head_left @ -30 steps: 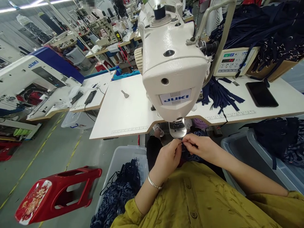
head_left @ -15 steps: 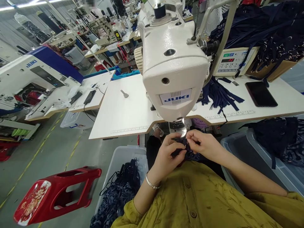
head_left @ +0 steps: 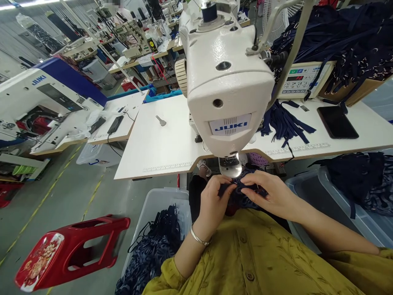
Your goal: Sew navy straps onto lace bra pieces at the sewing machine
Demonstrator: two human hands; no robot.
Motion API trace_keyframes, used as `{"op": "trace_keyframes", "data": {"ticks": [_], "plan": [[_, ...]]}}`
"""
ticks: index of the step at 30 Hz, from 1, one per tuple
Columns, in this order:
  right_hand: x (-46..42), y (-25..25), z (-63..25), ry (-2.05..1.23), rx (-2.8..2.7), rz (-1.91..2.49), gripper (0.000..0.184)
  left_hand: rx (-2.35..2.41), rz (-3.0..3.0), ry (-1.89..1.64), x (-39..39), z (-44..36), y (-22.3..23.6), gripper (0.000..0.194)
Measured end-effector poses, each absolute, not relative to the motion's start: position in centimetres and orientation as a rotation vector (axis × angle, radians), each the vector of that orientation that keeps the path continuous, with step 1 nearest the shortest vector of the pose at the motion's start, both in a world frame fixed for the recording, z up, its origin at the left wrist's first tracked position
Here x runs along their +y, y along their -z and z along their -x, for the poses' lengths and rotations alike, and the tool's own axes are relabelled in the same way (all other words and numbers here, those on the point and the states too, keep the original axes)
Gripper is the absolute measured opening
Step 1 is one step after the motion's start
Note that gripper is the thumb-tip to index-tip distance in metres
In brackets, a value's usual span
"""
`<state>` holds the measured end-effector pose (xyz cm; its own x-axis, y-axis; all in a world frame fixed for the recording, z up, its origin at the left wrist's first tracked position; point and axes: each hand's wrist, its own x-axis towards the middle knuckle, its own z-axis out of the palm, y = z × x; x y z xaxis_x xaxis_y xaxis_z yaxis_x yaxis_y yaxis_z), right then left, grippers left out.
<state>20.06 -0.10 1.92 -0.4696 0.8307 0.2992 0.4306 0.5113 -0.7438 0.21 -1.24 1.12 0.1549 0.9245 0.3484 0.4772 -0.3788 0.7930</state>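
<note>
Dark navy patterned fabric (head_left: pixel 245 199) hangs between my hands, just below the needle area of the white JUKI sewing machine (head_left: pixel 229 96). My left hand (head_left: pixel 215 199), with a silver bangle at the wrist, pinches the fabric's edge between thumb and fingers. From the other side my right hand (head_left: pixel 266 191) grips the same piece, thumb below and fingers on top. The fingertips are close together, near the machine's round metal plate (head_left: pixel 231 166). What lies right between the fingertips is too small to make out.
Navy straps (head_left: pixel 287 123) and a black phone (head_left: pixel 337 122) lie on the white tabletop (head_left: pixel 159 143). A clear bin (head_left: pixel 150 205) of navy garments stands lower left, beside a tipped red stool (head_left: pixel 73 250). More garments fill a bin (head_left: pixel 334 188) on the right.
Both hands have shifted their hold on the fabric; the right fingers now reach across it with the thumb lower. More of the patterned fabric shows between the hands.
</note>
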Motion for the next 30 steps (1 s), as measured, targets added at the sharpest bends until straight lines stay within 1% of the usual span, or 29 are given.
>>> {"op": "trace_keyframes", "data": {"ticks": [3, 5, 8, 10, 13, 16, 19, 24, 28, 30], "plan": [[0.8, -2.1, -20.6, -0.677, -2.098, 0.973, 0.015, 1.251, -1.683, -1.073, -1.3, -0.2, -1.6, 0.013], [1.4, -2.1, -20.7, -0.592, -2.036, 1.023, 0.013, 1.145, -1.521, -1.045, -1.3, -0.1, -1.7, 0.017], [1.5, -1.8, -20.6, -0.472, -1.870, 1.111, 0.013, 1.091, -1.354, -1.094, -1.2, 0.0, -1.4, 0.022], [1.0, -1.2, -20.4, -0.586, -1.832, 1.087, 0.018, 1.105, -1.296, -1.132, -1.1, -0.1, -1.1, 0.023], [0.3, -0.2, -19.7, -0.912, -1.887, 1.001, 0.029, 1.096, -1.279, -1.157, -1.0, -0.5, -1.0, 0.023], [-0.1, 0.6, -18.7, -1.082, -1.732, 1.000, 0.030, 1.073, -1.332, -1.170, -1.1, -1.1, -1.3, 0.020], [-0.3, 1.0, -17.7, -1.161, -1.452, 0.967, 0.023, 1.075, -1.478, -1.206, -1.2, -1.6, -1.5, 0.017], [-0.6, 1.4, -16.6, -0.926, -1.326, 0.827, 0.007, 1.138, -1.895, -1.353, -1.5, -1.8, -0.9, 0.014], [-0.5, 2.2, -16.4, -0.836, -1.341, 0.728, 0.015, 1.145, -2.080, -1.456, -1.7, -1.8, -0.4, 0.017], [-0.4, 2.6, -16.5, -0.805, -1.361, 0.695, 0.016, 1.142, -2.096, -1.486, -1.8, -1.9, -0.2, 0.017]]}}
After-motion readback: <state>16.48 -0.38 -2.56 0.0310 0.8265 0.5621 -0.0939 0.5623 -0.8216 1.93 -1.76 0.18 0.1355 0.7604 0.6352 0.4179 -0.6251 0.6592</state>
